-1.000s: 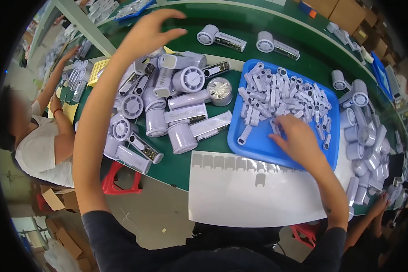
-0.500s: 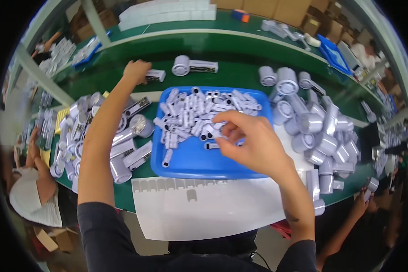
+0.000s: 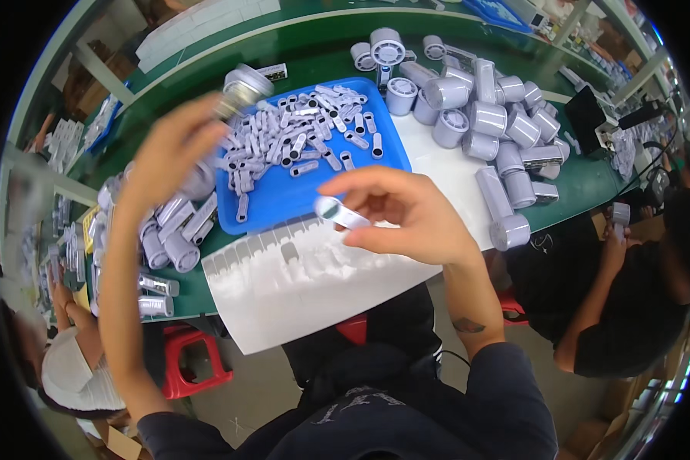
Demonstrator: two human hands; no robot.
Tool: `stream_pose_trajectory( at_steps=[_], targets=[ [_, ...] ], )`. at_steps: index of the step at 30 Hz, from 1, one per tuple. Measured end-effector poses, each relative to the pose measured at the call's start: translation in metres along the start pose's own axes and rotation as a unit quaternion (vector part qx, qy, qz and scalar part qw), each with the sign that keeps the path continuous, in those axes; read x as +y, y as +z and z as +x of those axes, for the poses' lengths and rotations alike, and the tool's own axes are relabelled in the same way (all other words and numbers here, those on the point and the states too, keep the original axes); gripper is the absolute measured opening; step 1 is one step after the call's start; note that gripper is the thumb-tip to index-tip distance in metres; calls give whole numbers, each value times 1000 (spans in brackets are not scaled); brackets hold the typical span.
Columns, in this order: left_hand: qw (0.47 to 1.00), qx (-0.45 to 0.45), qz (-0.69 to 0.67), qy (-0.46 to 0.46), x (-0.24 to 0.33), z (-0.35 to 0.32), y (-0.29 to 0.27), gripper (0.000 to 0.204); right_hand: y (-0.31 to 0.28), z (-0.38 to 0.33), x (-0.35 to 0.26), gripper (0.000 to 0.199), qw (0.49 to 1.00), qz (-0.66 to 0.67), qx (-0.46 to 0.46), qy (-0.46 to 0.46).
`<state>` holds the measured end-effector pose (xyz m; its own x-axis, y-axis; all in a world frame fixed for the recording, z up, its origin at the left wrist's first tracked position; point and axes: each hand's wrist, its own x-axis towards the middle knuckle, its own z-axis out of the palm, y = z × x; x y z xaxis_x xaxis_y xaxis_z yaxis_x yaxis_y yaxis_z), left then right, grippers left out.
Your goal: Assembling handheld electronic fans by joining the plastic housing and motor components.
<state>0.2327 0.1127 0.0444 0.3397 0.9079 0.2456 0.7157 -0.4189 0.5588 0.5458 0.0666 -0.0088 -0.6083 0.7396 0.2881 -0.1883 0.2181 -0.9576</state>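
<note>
My left hand [image 3: 175,146], smeared by motion, is closed round a pale handheld fan [image 3: 247,83] above the far left corner of the blue tray [image 3: 276,208]. Between the thumb and fingers of my right hand [image 3: 414,211] is a small white plastic strip [image 3: 343,215] with a rounded end and a dark patch. It hovers over the near edge of the tray. Inside the tray lie many loose small white strips [image 3: 272,138] of the same shape, heaped toward the far left.
Pale handheld fans [image 3: 479,119] are piled right of the tray, and more fans [image 3: 178,249] lie at the left. A white sheet with grey stickers [image 3: 284,295] covers the near table edge. Red stools [image 3: 188,360] stand below. Other people work at both sides.
My left hand has come back from the far side with a handheld fan. My right hand has lifted a small white strip from the tray toward me. The view has turned rightward.
</note>
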Motion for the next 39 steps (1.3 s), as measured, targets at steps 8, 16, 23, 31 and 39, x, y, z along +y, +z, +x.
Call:
stream_pose_trajectory(
  at_steps=[8, 16, 23, 31, 39],
  targets=[
    [969, -243, -40, -19, 46, -48, 158, 48, 4, -56, 3, 29, 982, -179, 45, 28],
    [992, -123, -5, -12, 51, -44, 179, 42, -17, -61, 42, 25, 933, -348, 96, 2],
    [999, -12, -29, 10, 47, -90, 180, 43, 4, -55, 58, 24, 929, -367, 39, 15],
    [997, 33, -72, 22, 39, -85, 188, 35, 9, -48, 58, 22, 923, -380, 35, 48],
    [993, 57, -90, 58, 29, -77, 188, 33, 15, -41, 61, 16, 874, -483, 51, -8]
  ],
)
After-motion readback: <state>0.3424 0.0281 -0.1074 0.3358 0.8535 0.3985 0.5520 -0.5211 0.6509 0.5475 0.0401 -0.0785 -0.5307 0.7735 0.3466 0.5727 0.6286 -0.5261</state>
